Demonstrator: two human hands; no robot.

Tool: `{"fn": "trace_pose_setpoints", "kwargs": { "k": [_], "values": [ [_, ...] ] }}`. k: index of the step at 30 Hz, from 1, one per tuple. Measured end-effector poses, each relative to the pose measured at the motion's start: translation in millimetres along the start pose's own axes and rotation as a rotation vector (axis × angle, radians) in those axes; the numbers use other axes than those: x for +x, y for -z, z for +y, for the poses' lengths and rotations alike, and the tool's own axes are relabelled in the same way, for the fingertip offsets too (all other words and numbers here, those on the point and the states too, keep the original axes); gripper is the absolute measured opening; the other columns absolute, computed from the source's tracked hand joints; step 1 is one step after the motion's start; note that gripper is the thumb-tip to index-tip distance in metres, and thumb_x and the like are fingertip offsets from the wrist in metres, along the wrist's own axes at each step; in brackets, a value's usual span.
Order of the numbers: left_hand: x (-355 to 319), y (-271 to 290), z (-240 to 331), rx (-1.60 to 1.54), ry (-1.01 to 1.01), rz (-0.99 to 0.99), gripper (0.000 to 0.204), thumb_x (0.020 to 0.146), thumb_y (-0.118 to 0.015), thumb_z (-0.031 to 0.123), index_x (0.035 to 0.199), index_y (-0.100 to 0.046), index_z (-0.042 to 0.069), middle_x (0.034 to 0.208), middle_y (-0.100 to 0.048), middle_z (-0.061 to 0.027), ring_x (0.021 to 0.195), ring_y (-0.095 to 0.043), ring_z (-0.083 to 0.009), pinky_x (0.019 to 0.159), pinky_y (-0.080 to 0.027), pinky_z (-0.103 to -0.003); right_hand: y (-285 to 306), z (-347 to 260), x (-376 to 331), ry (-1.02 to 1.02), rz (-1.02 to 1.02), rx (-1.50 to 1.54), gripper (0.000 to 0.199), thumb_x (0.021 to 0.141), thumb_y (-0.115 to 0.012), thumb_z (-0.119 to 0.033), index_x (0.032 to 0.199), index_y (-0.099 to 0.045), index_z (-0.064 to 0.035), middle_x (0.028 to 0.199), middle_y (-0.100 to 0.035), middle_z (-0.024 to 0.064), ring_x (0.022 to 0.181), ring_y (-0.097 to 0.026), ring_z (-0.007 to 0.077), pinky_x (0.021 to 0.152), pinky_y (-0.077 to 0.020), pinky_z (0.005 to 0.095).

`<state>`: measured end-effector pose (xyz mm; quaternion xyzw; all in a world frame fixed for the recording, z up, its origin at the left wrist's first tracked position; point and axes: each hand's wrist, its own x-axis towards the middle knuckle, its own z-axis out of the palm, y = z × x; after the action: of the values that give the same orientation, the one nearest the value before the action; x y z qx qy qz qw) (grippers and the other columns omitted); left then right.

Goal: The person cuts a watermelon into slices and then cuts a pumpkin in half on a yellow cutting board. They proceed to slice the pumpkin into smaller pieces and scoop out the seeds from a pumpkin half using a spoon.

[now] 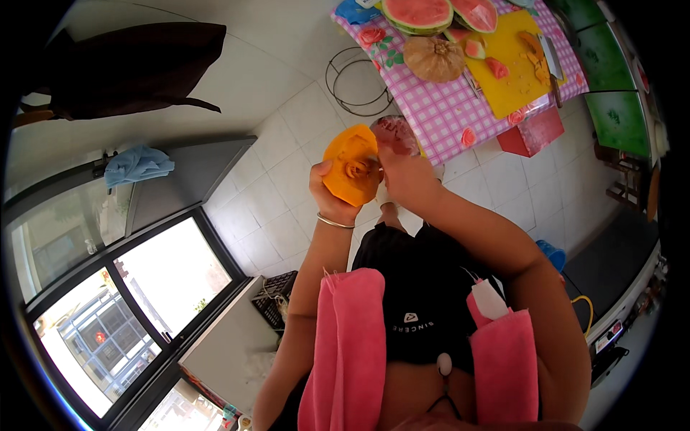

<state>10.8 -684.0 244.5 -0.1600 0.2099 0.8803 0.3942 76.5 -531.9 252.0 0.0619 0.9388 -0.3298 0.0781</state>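
White floor tiles (287, 215) fill the middle of the view, with a dark-framed window (136, 309) at the lower left and a surface covered by a pink checked cloth (438, 108) at the top. On that cloth lie two cut watermelon halves (417, 14), a tan pumpkin half (433, 59) with its pulpy side up, and a yellow cutting board (507, 61) scattered with orange and red pieces. A round wire stand (357, 82) sits on the floor just beside the cloth's edge, and a red box (532, 133) sits under the surface. In front of the body, held up above the floor, is an orange pumpkin piece (351, 164) with a hollow showing stringy pulp. The left hand (332, 197), a thin bracelet at its wrist, has its fingers wrapped around the lower side of the piece, cupping it firmly. The right hand (402, 176) is pressed against the piece's right side at the hollow, fingers curled in; whether it grips anything cannot be told. A pink towel (348, 352) hangs over both shoulders.
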Motion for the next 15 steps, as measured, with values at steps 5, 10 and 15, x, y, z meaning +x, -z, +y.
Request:
{"fn": "trace_pose_setpoints", "kwargs": {
  "k": [5, 10, 15],
  "values": [
    [3.9, -1.8, -2.0, 0.086, -0.047, 0.104, 0.065, 0.076, -0.054, 0.037, 0.129, -0.048, 0.0, 0.119, -0.058, -0.0169, 0.105, -0.058, -0.0348, 0.089, -0.049, -0.046, -4.5, -4.3, 3.5, -0.044, -0.029, 0.021, 0.019, 0.08, -0.055, -0.008, 0.096, -0.049, 0.0004, 0.07, -0.063, 0.0196, 0.068, -0.064, 0.0392, 0.057, -0.0496, 0.0465],
    [6.4, 14.5, -9.7, 0.048, -0.108, 0.122, 0.067, 0.076, -0.055, 0.036, 0.129, -0.046, -0.003, 0.121, -0.058, -0.0197, 0.107, -0.058, -0.0351, 0.09, -0.049, -0.043, -33.0, -3.3, -3.0, -0.027, 0.055, 0.261, 0.015, 0.082, -0.051, -0.008, 0.092, -0.053, 0.0036, 0.069, -0.063, 0.023, 0.059, -0.064, 0.0374, 0.056, -0.0514, 0.0461],
    [6.5, 19.7, -6.3, 0.13, -0.09, -0.012, 0.066, 0.075, -0.055, 0.034, 0.129, -0.046, -0.002, 0.118, -0.059, -0.0183, 0.105, -0.059, -0.0342, 0.089, -0.05, -0.042, -48.5, -4.3, 4.2, -0.23, -0.186, 0.656, 0.021, 0.091, -0.047, -0.014, 0.09, -0.053, 0.006, 0.067, -0.06, 0.0227, 0.051, -0.062, 0.0326, 0.051, -0.0502, 0.0437]
  ]
}}
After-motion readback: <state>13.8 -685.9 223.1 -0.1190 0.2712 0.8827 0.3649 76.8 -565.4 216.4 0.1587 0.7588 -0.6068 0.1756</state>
